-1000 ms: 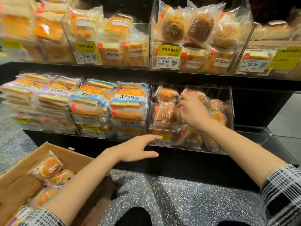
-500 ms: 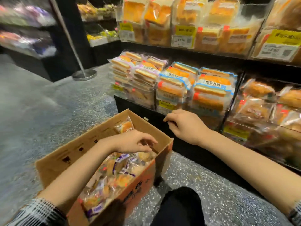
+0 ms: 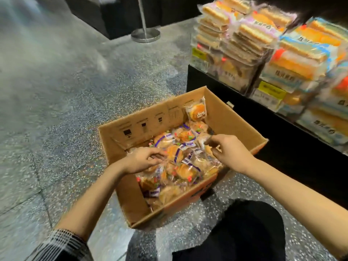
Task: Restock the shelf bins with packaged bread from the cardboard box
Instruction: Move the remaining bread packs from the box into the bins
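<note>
An open cardboard box (image 3: 231, 119) stands on the floor, filled with several clear packets of round bread (image 3: 180, 153). One packet (image 3: 196, 111) leans upright against the box's far wall. My left hand (image 3: 141, 162) is down in the box's left side, fingers curled round a packet in the pile. My right hand (image 3: 226, 150) reaches in from the right and pinches the clear wrapper of another packet with thumb and fingertips. The shelf bins (image 3: 271, 91) at the upper right hold stacked sandwich-bread packs (image 3: 299, 61).
The black shelf base (image 3: 282, 147) runs right behind the box. A metal post with a round foot (image 3: 145, 35) stands on the speckled floor at the back. My dark-trousered knee (image 3: 250, 228) is just in front of the box.
My right hand left the shelf bin and came down into the box. My left hand also went into the box. The view swung left and down from the shelves to the box.
</note>
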### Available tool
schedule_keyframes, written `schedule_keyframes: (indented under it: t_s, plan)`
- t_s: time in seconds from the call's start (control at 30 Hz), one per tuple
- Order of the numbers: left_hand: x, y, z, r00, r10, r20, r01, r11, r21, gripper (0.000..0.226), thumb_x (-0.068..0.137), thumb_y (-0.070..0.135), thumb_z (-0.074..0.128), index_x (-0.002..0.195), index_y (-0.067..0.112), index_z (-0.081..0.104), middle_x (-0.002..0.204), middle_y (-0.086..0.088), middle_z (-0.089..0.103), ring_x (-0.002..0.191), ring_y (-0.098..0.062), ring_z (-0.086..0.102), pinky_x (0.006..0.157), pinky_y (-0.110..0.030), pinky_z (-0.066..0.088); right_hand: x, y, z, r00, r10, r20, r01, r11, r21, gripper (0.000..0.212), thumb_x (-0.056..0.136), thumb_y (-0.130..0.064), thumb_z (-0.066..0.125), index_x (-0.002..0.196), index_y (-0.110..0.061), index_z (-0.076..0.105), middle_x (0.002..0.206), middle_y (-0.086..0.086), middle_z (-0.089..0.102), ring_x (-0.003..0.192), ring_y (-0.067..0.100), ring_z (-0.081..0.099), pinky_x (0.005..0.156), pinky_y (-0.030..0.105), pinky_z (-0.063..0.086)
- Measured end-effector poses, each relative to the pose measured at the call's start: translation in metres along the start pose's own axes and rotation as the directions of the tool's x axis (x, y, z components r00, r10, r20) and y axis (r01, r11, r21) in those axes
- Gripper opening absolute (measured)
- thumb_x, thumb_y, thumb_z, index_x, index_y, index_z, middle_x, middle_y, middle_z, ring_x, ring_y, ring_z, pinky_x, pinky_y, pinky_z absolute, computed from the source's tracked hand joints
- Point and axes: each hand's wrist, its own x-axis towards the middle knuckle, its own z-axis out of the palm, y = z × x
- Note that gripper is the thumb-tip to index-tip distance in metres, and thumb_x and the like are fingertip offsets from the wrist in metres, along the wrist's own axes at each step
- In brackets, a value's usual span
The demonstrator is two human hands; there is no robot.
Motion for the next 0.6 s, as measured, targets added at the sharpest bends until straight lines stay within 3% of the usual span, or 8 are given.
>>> schedule_keyframes:
  t_s: [0.07,0.13,0.27,0.37,0.47,0.53,0.6]
  plan:
    - [0.001,-0.018,-0.001,0.998,-0.040,-0.048,0.039,0.999,-0.030,0.030,0.093,0.007,0.057,0.119,0.023,0.061,0.101,0.013,0.066,0.092,0.009,0.060,0.087,-0.010,0.045,0.008,0.001,0.014,1.000,0.006,0.019,-0.007,1.000,0.027,0.027,0.081,0.000,0.064,0.106,-0.010,0.067,0.107,0.005,0.067,0.098,0.022,0.063,0.087,0.038,0.050]
    - [0.005,-0.035,-0.003,0.993,-0.069,-0.098,0.067,0.997,-0.025,0.033,0.092,0.005,0.059,0.116,0.028,0.059,0.100,0.012,0.064,0.095,0.004,0.060,0.093,-0.017,0.047,0.016,0.004,0.027,0.999,0.009,0.037,-0.011,0.998,0.055,0.029,0.080,0.002,0.064,0.107,-0.011,0.068,0.105,0.003,0.068,0.096,0.019,0.064,0.088,0.032,0.050]
    - [0.018,-0.062,-0.010,0.978,-0.111,-0.176,0.118,0.993,0.029,0.046,0.088,-0.001,0.060,0.129,0.019,0.053,0.114,-0.003,0.062,0.103,-0.013,0.060,0.098,-0.031,0.047,0.027,0.011,0.049,0.996,0.065,0.067,-0.070,0.995,0.075,0.031,0.083,-0.001,0.063,0.112,-0.013,0.067,0.097,0.002,0.070,0.090,0.018,0.065,0.085,0.037,0.052]
    - [0.033,-0.070,-0.017,0.963,-0.172,-0.208,0.186,0.981,0.049,0.055,0.088,-0.005,0.053,0.138,0.015,0.044,0.123,-0.007,0.056,0.105,-0.014,0.055,0.093,-0.025,0.045,0.034,0.014,0.060,0.988,0.125,0.091,-0.134,0.985,0.105,0.032,0.085,-0.003,0.064,0.115,-0.015,0.064,0.092,-0.003,0.067,0.087,0.014,0.063,0.084,0.028,0.050]
    - [0.047,-0.072,-0.020,0.946,-0.290,-0.142,0.308,0.944,0.121,0.057,0.089,-0.001,0.052,0.142,0.013,0.038,0.135,-0.011,0.050,0.110,-0.020,0.054,0.088,-0.029,0.048,0.042,0.012,0.066,0.981,0.163,0.102,-0.177,0.973,0.147,0.034,0.084,0.001,0.063,0.116,-0.012,0.063,0.091,0.000,0.068,0.086,0.016,0.064,0.079,0.022,0.047]
    - [0.054,-0.071,-0.015,0.928,-0.371,-0.012,0.363,0.901,0.237,0.052,0.092,0.011,0.054,0.142,0.014,0.038,0.139,-0.009,0.048,0.117,-0.026,0.053,0.091,-0.033,0.046,0.048,0.009,0.069,0.980,0.169,0.106,-0.186,0.968,0.168,0.036,0.082,0.005,0.060,0.115,-0.009,0.063,0.089,0.001,0.067,0.086,0.018,0.064,0.077,0.019,0.047]
    - [0.062,-0.069,-0.005,0.895,-0.424,0.137,0.346,0.855,0.386,0.037,0.096,0.024,0.049,0.132,0.013,0.050,0.128,-0.009,0.055,0.109,-0.024,0.056,0.086,-0.031,0.043,0.052,0.004,0.073,0.975,0.184,0.126,-0.205,0.961,0.184,0.038,0.082,0.007,0.057,0.116,-0.009,0.062,0.087,-0.001,0.064,0.082,0.014,0.061,0.068,0.005,0.042]
